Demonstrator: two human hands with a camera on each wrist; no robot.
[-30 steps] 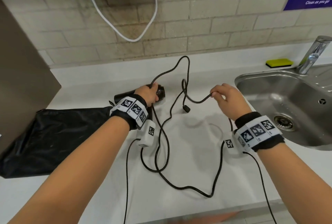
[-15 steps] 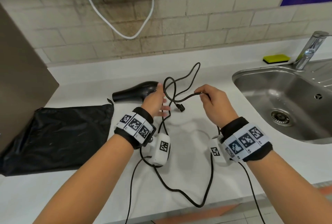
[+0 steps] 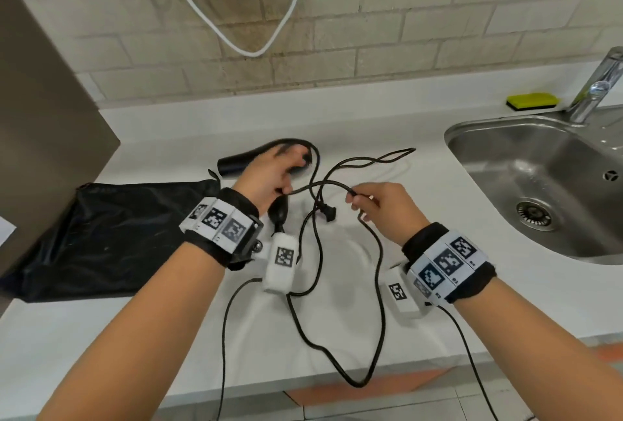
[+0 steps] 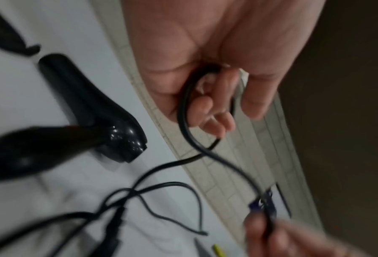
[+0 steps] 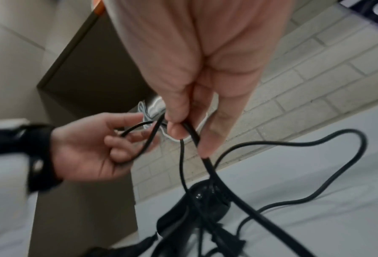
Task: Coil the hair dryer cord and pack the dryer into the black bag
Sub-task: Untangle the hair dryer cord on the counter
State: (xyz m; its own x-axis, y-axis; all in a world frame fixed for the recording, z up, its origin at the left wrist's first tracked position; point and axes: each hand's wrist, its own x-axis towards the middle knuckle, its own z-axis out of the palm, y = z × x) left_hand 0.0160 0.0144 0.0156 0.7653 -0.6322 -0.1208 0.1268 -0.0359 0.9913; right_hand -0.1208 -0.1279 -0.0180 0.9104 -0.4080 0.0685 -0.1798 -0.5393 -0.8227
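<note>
From the head camera my left hand (image 3: 269, 174) hides most of the dryer (image 4: 91, 107); its wrist camera shows it whole on the counter (image 3: 421, 204). Both hands grip cord (image 3: 377, 272), right hand (image 3: 387, 208) pinching; bag (image 3: 111, 235) lies left.

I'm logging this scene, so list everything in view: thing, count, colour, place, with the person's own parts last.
hair dryer: one, black, lying on the counter behind the left hand
cord: one, black, looped loosely over the counter, held by both hands
plug: one, black, hanging between the hands
black bag: one, flat on the counter at left
counter: one, white
sink: one, steel, right
tap: one, chrome, behind the sink
sponge: one, yellow, beside the tap
white cable: one, hanging on the brick wall
left hand: holds a cord loop
right hand: pinches the cord
</note>
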